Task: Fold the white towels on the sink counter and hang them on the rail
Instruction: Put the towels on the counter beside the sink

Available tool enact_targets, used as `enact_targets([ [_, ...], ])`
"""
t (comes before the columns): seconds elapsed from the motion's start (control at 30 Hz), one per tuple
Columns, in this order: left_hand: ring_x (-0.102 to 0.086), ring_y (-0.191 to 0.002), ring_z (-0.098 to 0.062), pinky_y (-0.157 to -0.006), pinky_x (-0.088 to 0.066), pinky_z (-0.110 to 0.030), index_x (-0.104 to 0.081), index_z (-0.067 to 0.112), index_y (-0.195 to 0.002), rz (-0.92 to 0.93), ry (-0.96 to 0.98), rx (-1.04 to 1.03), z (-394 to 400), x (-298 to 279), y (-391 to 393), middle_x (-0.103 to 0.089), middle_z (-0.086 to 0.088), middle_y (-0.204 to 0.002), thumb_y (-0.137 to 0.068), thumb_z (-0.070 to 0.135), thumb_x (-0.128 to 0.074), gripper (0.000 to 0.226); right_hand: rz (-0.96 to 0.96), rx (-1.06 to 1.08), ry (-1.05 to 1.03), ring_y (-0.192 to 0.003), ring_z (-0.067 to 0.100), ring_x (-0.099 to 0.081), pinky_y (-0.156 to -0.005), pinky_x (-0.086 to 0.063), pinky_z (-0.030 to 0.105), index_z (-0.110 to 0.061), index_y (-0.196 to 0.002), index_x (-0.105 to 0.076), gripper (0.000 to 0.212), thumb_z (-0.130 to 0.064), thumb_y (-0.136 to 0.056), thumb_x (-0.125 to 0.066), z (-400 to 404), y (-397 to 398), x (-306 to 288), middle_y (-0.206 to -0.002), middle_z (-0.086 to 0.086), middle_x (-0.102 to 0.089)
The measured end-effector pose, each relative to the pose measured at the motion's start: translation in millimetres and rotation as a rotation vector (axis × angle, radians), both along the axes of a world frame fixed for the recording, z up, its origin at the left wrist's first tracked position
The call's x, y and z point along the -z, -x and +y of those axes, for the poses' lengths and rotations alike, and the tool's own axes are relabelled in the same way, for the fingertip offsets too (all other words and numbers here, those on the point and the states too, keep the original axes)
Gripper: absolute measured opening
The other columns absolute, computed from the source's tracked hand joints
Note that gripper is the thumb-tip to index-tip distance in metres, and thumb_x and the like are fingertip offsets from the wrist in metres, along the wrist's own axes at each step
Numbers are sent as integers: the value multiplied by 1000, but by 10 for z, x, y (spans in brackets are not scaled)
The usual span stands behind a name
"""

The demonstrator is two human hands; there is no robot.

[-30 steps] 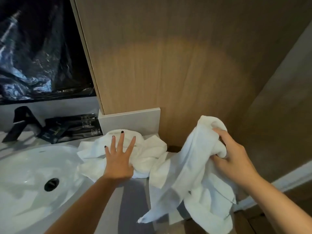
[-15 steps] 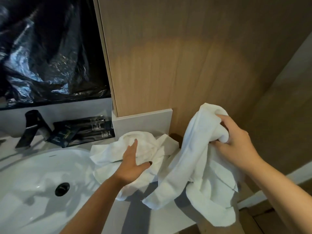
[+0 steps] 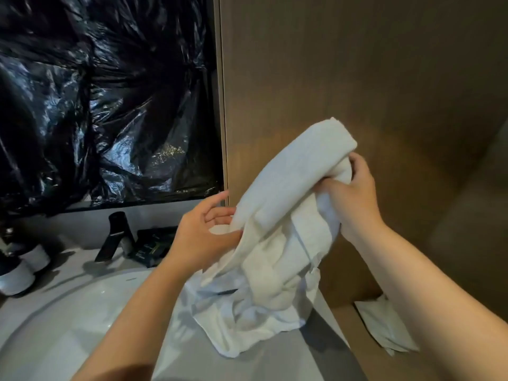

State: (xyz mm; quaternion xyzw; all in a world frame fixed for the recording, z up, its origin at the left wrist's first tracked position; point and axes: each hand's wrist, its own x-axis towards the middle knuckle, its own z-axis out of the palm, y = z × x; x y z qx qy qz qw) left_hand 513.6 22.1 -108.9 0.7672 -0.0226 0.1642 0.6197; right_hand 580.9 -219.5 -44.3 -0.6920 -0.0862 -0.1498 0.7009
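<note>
Left hand (image 3: 203,232) has left the table, now loosely cupping the raised towel's (image 3: 286,215) edge, fingers part-open. Right hand (image 3: 354,199) fingers clamp its bunched top. Soft, light, floppy; find corners.

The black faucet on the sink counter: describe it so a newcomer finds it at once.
Start at the round white sink basin at lower left. Behind its far rim, below the crinkled black plastic sheet, stands the matte black angular faucet, its spout slanting down towards the basin. Unlike the flat black packets just to its right, it stands tall.
</note>
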Motion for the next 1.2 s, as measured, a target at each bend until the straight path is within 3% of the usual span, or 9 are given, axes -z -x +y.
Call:
enact_targets([
  [0.17,-66,-84,3,-82,-54,-16,-69,38,-104,25,-366,-207,393,327,-23,-73,17,-92,-71,8,-85,48,205,-57,82,-106,6,-57,-79,-48,25,-35,-132,-45,65,-10,-81,-75,156,-129,972,-115,-18,-59],
  [0.23,-65,-94,-2,-88,-51,-20,-67,25,-121,245,-424,-219,483,603,-44,-72,6,-109,-76,8,-80,51,455,-47,160,-100,10,-53,-80,-45,28,-28,-139,-40,65,-6,-85,-69,143,-137,1359,-119,-10,-57],
  [0.3,-57,-121,-15,-102,-44,-28,-50,21,-143,408,-518,-206,499,884,-57,-58,-2,-139,-85,17,-72,62,563,42,279,-115,18,-48,-94,-43,34,-22,-148,-33,69,-3,-88,-63,128,-136,1653,-145,3,-44],
  [0.4,-21,-148,-16,-119,-20,-34,-21,35,-155,286,-543,-139,333,1139,-77,-25,8,-161,-98,40,-54,66,206,108,397,-145,18,-22,-111,-27,33,-33,-151,-28,70,-12,-93,-61,141,-130,1779,-161,-8,-15],
  [0.5,15,-150,-12,-123,1,-42,11,49,-149,275,-643,-19,47,1469,-152,10,9,-165,-100,55,-33,66,-53,-17,706,-151,14,-1,-120,-13,39,-38,-153,-22,60,-37,-99,-50,248,-106,1869,-164,-11,-1],
  [0.6,29,-146,-11,-120,10,-52,26,49,-142,358,-715,-22,-162,1881,-212,24,10,-162,-94,67,-20,69,-178,2,1100,-152,25,8,-121,-3,55,-33,-154,-23,61,-54,-97,-30,344,-65,2138,-166,2,-3],
  [0.7,27,-147,-10,-120,13,-51,25,43,-147,301,-805,-87,-251,2261,-189,19,8,-163,-90,72,-4,70,-181,9,1212,-152,32,3,-116,-7,66,-31,-153,-29,62,-54,-95,-30,372,-61,2462,-164,8,-12],
  [0.9,9,-152,-18,-120,7,-55,-1,32,-158,221,-786,-142,-273,2530,-324,7,4,-166,-98,65,-9,69,-162,63,1185,-151,36,-5,-113,-12,70,-26,-151,-36,61,-51,-95,-32,365,-295,2940,-162,11,-20],
  [1.2,7,-153,-17,-117,-4,-63,-1,34,-157,214,-724,-160,-270,2609,-523,7,5,-166,-97,65,-15,69,-277,92,1064,-151,36,-6,-118,-1,61,-30,-154,-28,61,-55,-99,-21,358,-642,3201,-163,7,-16],
])
